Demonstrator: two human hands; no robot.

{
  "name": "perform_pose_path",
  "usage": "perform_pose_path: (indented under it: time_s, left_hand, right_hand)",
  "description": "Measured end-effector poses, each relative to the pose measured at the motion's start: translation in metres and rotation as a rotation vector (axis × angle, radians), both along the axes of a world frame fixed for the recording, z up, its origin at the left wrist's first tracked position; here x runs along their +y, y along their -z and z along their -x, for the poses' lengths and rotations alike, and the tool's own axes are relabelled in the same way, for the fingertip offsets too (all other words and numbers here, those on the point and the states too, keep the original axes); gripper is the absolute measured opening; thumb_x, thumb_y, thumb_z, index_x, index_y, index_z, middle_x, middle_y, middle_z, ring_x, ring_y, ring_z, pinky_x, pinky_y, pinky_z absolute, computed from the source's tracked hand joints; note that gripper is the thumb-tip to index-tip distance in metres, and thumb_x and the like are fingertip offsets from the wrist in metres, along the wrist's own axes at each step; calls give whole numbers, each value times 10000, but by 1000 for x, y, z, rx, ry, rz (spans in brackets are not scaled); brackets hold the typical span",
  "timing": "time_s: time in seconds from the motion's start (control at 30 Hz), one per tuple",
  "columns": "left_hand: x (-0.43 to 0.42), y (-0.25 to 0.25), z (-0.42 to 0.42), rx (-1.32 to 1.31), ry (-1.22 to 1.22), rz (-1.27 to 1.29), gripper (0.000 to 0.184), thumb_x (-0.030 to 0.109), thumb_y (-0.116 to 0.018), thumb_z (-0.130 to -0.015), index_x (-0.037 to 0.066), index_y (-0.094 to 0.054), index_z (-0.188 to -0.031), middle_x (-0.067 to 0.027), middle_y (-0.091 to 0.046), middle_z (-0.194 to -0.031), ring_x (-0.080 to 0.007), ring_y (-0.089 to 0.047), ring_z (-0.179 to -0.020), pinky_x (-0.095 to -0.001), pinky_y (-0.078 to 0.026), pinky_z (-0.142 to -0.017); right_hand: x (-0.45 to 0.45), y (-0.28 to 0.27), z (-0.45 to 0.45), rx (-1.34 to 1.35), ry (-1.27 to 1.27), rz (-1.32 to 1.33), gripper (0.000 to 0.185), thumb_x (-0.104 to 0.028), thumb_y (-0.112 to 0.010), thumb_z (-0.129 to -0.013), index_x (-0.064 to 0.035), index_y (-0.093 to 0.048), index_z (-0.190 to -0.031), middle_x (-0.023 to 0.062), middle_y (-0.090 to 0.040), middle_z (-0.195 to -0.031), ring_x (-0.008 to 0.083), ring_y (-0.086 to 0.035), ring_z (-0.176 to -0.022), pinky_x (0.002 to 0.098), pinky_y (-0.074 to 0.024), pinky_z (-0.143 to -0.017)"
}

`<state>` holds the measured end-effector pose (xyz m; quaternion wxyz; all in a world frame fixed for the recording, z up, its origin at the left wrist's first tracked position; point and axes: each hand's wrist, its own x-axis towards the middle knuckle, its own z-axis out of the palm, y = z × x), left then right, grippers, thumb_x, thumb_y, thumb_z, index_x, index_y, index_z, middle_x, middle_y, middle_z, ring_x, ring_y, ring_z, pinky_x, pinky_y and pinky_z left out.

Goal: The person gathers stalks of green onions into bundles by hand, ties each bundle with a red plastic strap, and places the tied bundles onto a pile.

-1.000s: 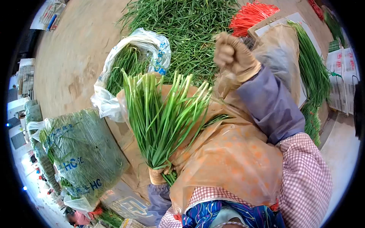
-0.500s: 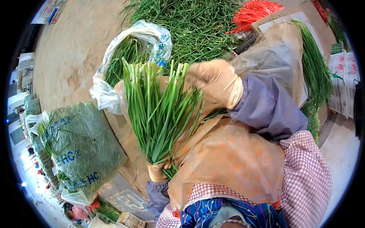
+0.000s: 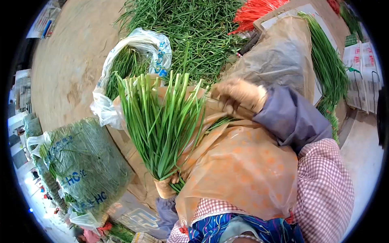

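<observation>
The left hand point(image 3: 165, 187) is closed around the lower, leafy end of a bunch of greens point(image 3: 158, 129), pressing the leaves together; the bunch stands over the person's lap, just left of the plastic apron point(image 3: 243, 162), its pale cut ends fanned out and pointing away from the body; the right hand point(image 3: 241, 95) is just to the right of those ends, its fingers bent and blurred, and I cannot tell whether they pinch anything; a few more leaves point(image 3: 221, 122) lie on the apron below it; beyond the bunch, a white plastic bag point(image 3: 160, 48) curves round some other greens point(image 3: 125, 67), with a large loose heap point(image 3: 194, 36) behind; red strips point(image 3: 261, 14) lie at the heap's right, near a brownish plastic sheet point(image 3: 275, 52) with long greens point(image 3: 326, 60) along its edge; a wrapped bundle point(image 3: 87, 162) with blue lettering is at the left.
</observation>
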<state>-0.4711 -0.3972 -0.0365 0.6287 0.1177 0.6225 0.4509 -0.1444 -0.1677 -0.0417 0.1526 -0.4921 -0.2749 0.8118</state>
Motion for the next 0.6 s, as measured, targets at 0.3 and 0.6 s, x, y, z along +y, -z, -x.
perform_pose_path:
  time_s: [0.3, 0.6]
  left_hand:
    - [-4, -3, -12, 327, 138, -124, 165, -31, -638, -845, -29, -606, -1007, -67, -567, -688, -145, -475, -520, -280, -372, -489]
    - [6, -7, -19, 89, -67, -32, 227, -29, -642, -854, 1, -583, -1072, -51, -584, -727, -145, -495, -541, -284, -379, -493]
  right_hand:
    - [-4, 25, 50, 37, 260, -262, 461, -342, -602, -936, -30, -522, -1265, 113, -660, -942, 174, -641, -741, 259, -513, -633]
    - [47, -13, 51, 327, 254, -180, 299, -205, -595, -954, -14, -570, -1182, 2, -591, -653, 81, -515, -491, 249, -460, -463]
